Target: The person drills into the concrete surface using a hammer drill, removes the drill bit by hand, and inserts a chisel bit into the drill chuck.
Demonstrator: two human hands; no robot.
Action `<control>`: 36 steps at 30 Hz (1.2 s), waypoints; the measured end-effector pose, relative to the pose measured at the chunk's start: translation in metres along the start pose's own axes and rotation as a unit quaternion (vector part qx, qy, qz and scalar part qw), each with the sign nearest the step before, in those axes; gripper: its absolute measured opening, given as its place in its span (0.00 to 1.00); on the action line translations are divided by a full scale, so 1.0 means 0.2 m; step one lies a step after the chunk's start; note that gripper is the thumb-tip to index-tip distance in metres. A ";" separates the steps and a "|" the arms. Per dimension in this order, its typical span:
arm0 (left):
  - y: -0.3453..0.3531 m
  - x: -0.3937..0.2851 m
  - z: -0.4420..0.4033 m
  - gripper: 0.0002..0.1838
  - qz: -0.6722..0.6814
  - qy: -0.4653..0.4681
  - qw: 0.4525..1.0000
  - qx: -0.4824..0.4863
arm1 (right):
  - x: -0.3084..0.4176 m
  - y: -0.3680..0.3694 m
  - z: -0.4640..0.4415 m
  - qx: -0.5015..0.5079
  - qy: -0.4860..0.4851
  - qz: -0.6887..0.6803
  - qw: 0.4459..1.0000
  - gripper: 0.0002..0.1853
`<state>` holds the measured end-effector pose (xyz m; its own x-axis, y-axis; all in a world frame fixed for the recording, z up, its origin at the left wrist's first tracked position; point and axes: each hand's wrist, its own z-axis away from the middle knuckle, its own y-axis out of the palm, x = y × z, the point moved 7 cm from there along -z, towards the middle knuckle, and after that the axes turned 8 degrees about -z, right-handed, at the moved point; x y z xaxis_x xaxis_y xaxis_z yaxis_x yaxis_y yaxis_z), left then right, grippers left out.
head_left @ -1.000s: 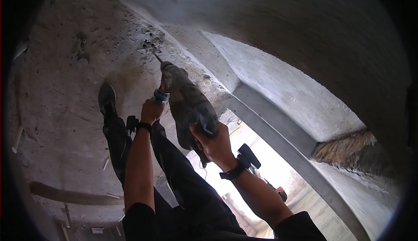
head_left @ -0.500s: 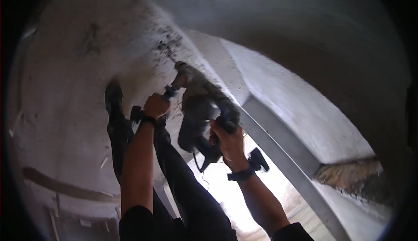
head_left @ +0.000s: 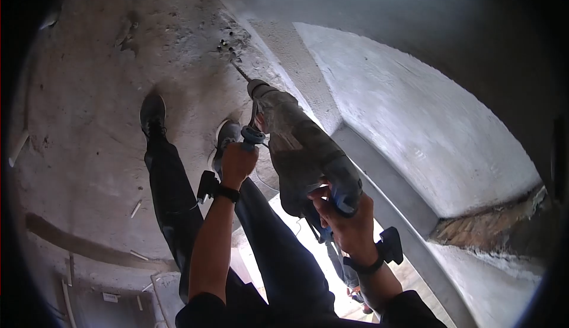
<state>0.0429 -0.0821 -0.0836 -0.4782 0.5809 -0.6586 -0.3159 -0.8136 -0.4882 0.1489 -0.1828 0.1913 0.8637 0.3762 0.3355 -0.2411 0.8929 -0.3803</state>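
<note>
Over the rough concrete floor (head_left: 101, 168), you had the dusty drill (head_left: 299, 138) at a slant, its bit (head_left: 241, 72) directed toward a cluster of dark holes (head_left: 225, 46); whether the tip touched the concrete could not be told. Your hands were apart, the left hand (head_left: 240, 161) closed around the side handle (head_left: 253, 135) and the right hand (head_left: 351, 224) clamped on the rear grip (head_left: 345, 186). Dark wristbands (head_left: 227, 193) were worn on both arms, and your shoes (head_left: 153, 112) stood near the drill.

Grey-brown drill (head_left: 299, 135), blue-grey side handle (head_left: 253, 135), black wristbands (head_left: 227, 193), dark trousers (head_left: 281, 254), mottled grey floor (head_left: 95, 126)
</note>
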 end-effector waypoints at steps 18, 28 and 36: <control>0.05 -0.01 0.05 0.18 0.123 -0.041 0.990 0.048 | -0.03 -0.11 0.14 -0.036 0.000 0.005 0.999 0.10; 0.01 0.01 -0.04 0.17 0.083 -0.075 0.992 0.063 | -0.02 -0.11 0.06 -0.027 -0.011 -0.023 0.999 0.11; 0.01 0.01 -0.05 0.16 0.079 -0.086 0.990 0.080 | -0.01 -0.11 0.05 -0.039 0.010 -0.019 0.999 0.09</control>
<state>0.0499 -0.0827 -0.0910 -0.6597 0.4448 -0.6057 -0.3457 -0.8953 -0.2809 0.1481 -0.2004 0.2071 0.8801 0.3375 0.3339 -0.1745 0.8841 -0.4335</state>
